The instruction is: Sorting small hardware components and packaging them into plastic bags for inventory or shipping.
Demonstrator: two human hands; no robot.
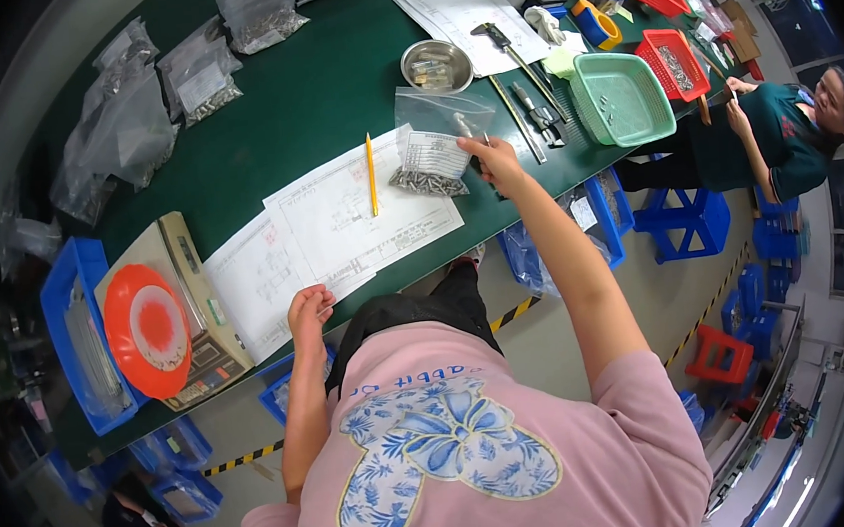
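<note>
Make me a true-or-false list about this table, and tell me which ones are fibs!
1. The right hand holds a clear bag. True.
2. The left hand holds the pencil. False: the yellow pencil lies on a paper sheet.
3. Small metal pieces are inside that clear bag. True.
4. The green basket is left of the pencil. False: it is right of it.
5. A round metal bowl stands on the green table. True.
</note>
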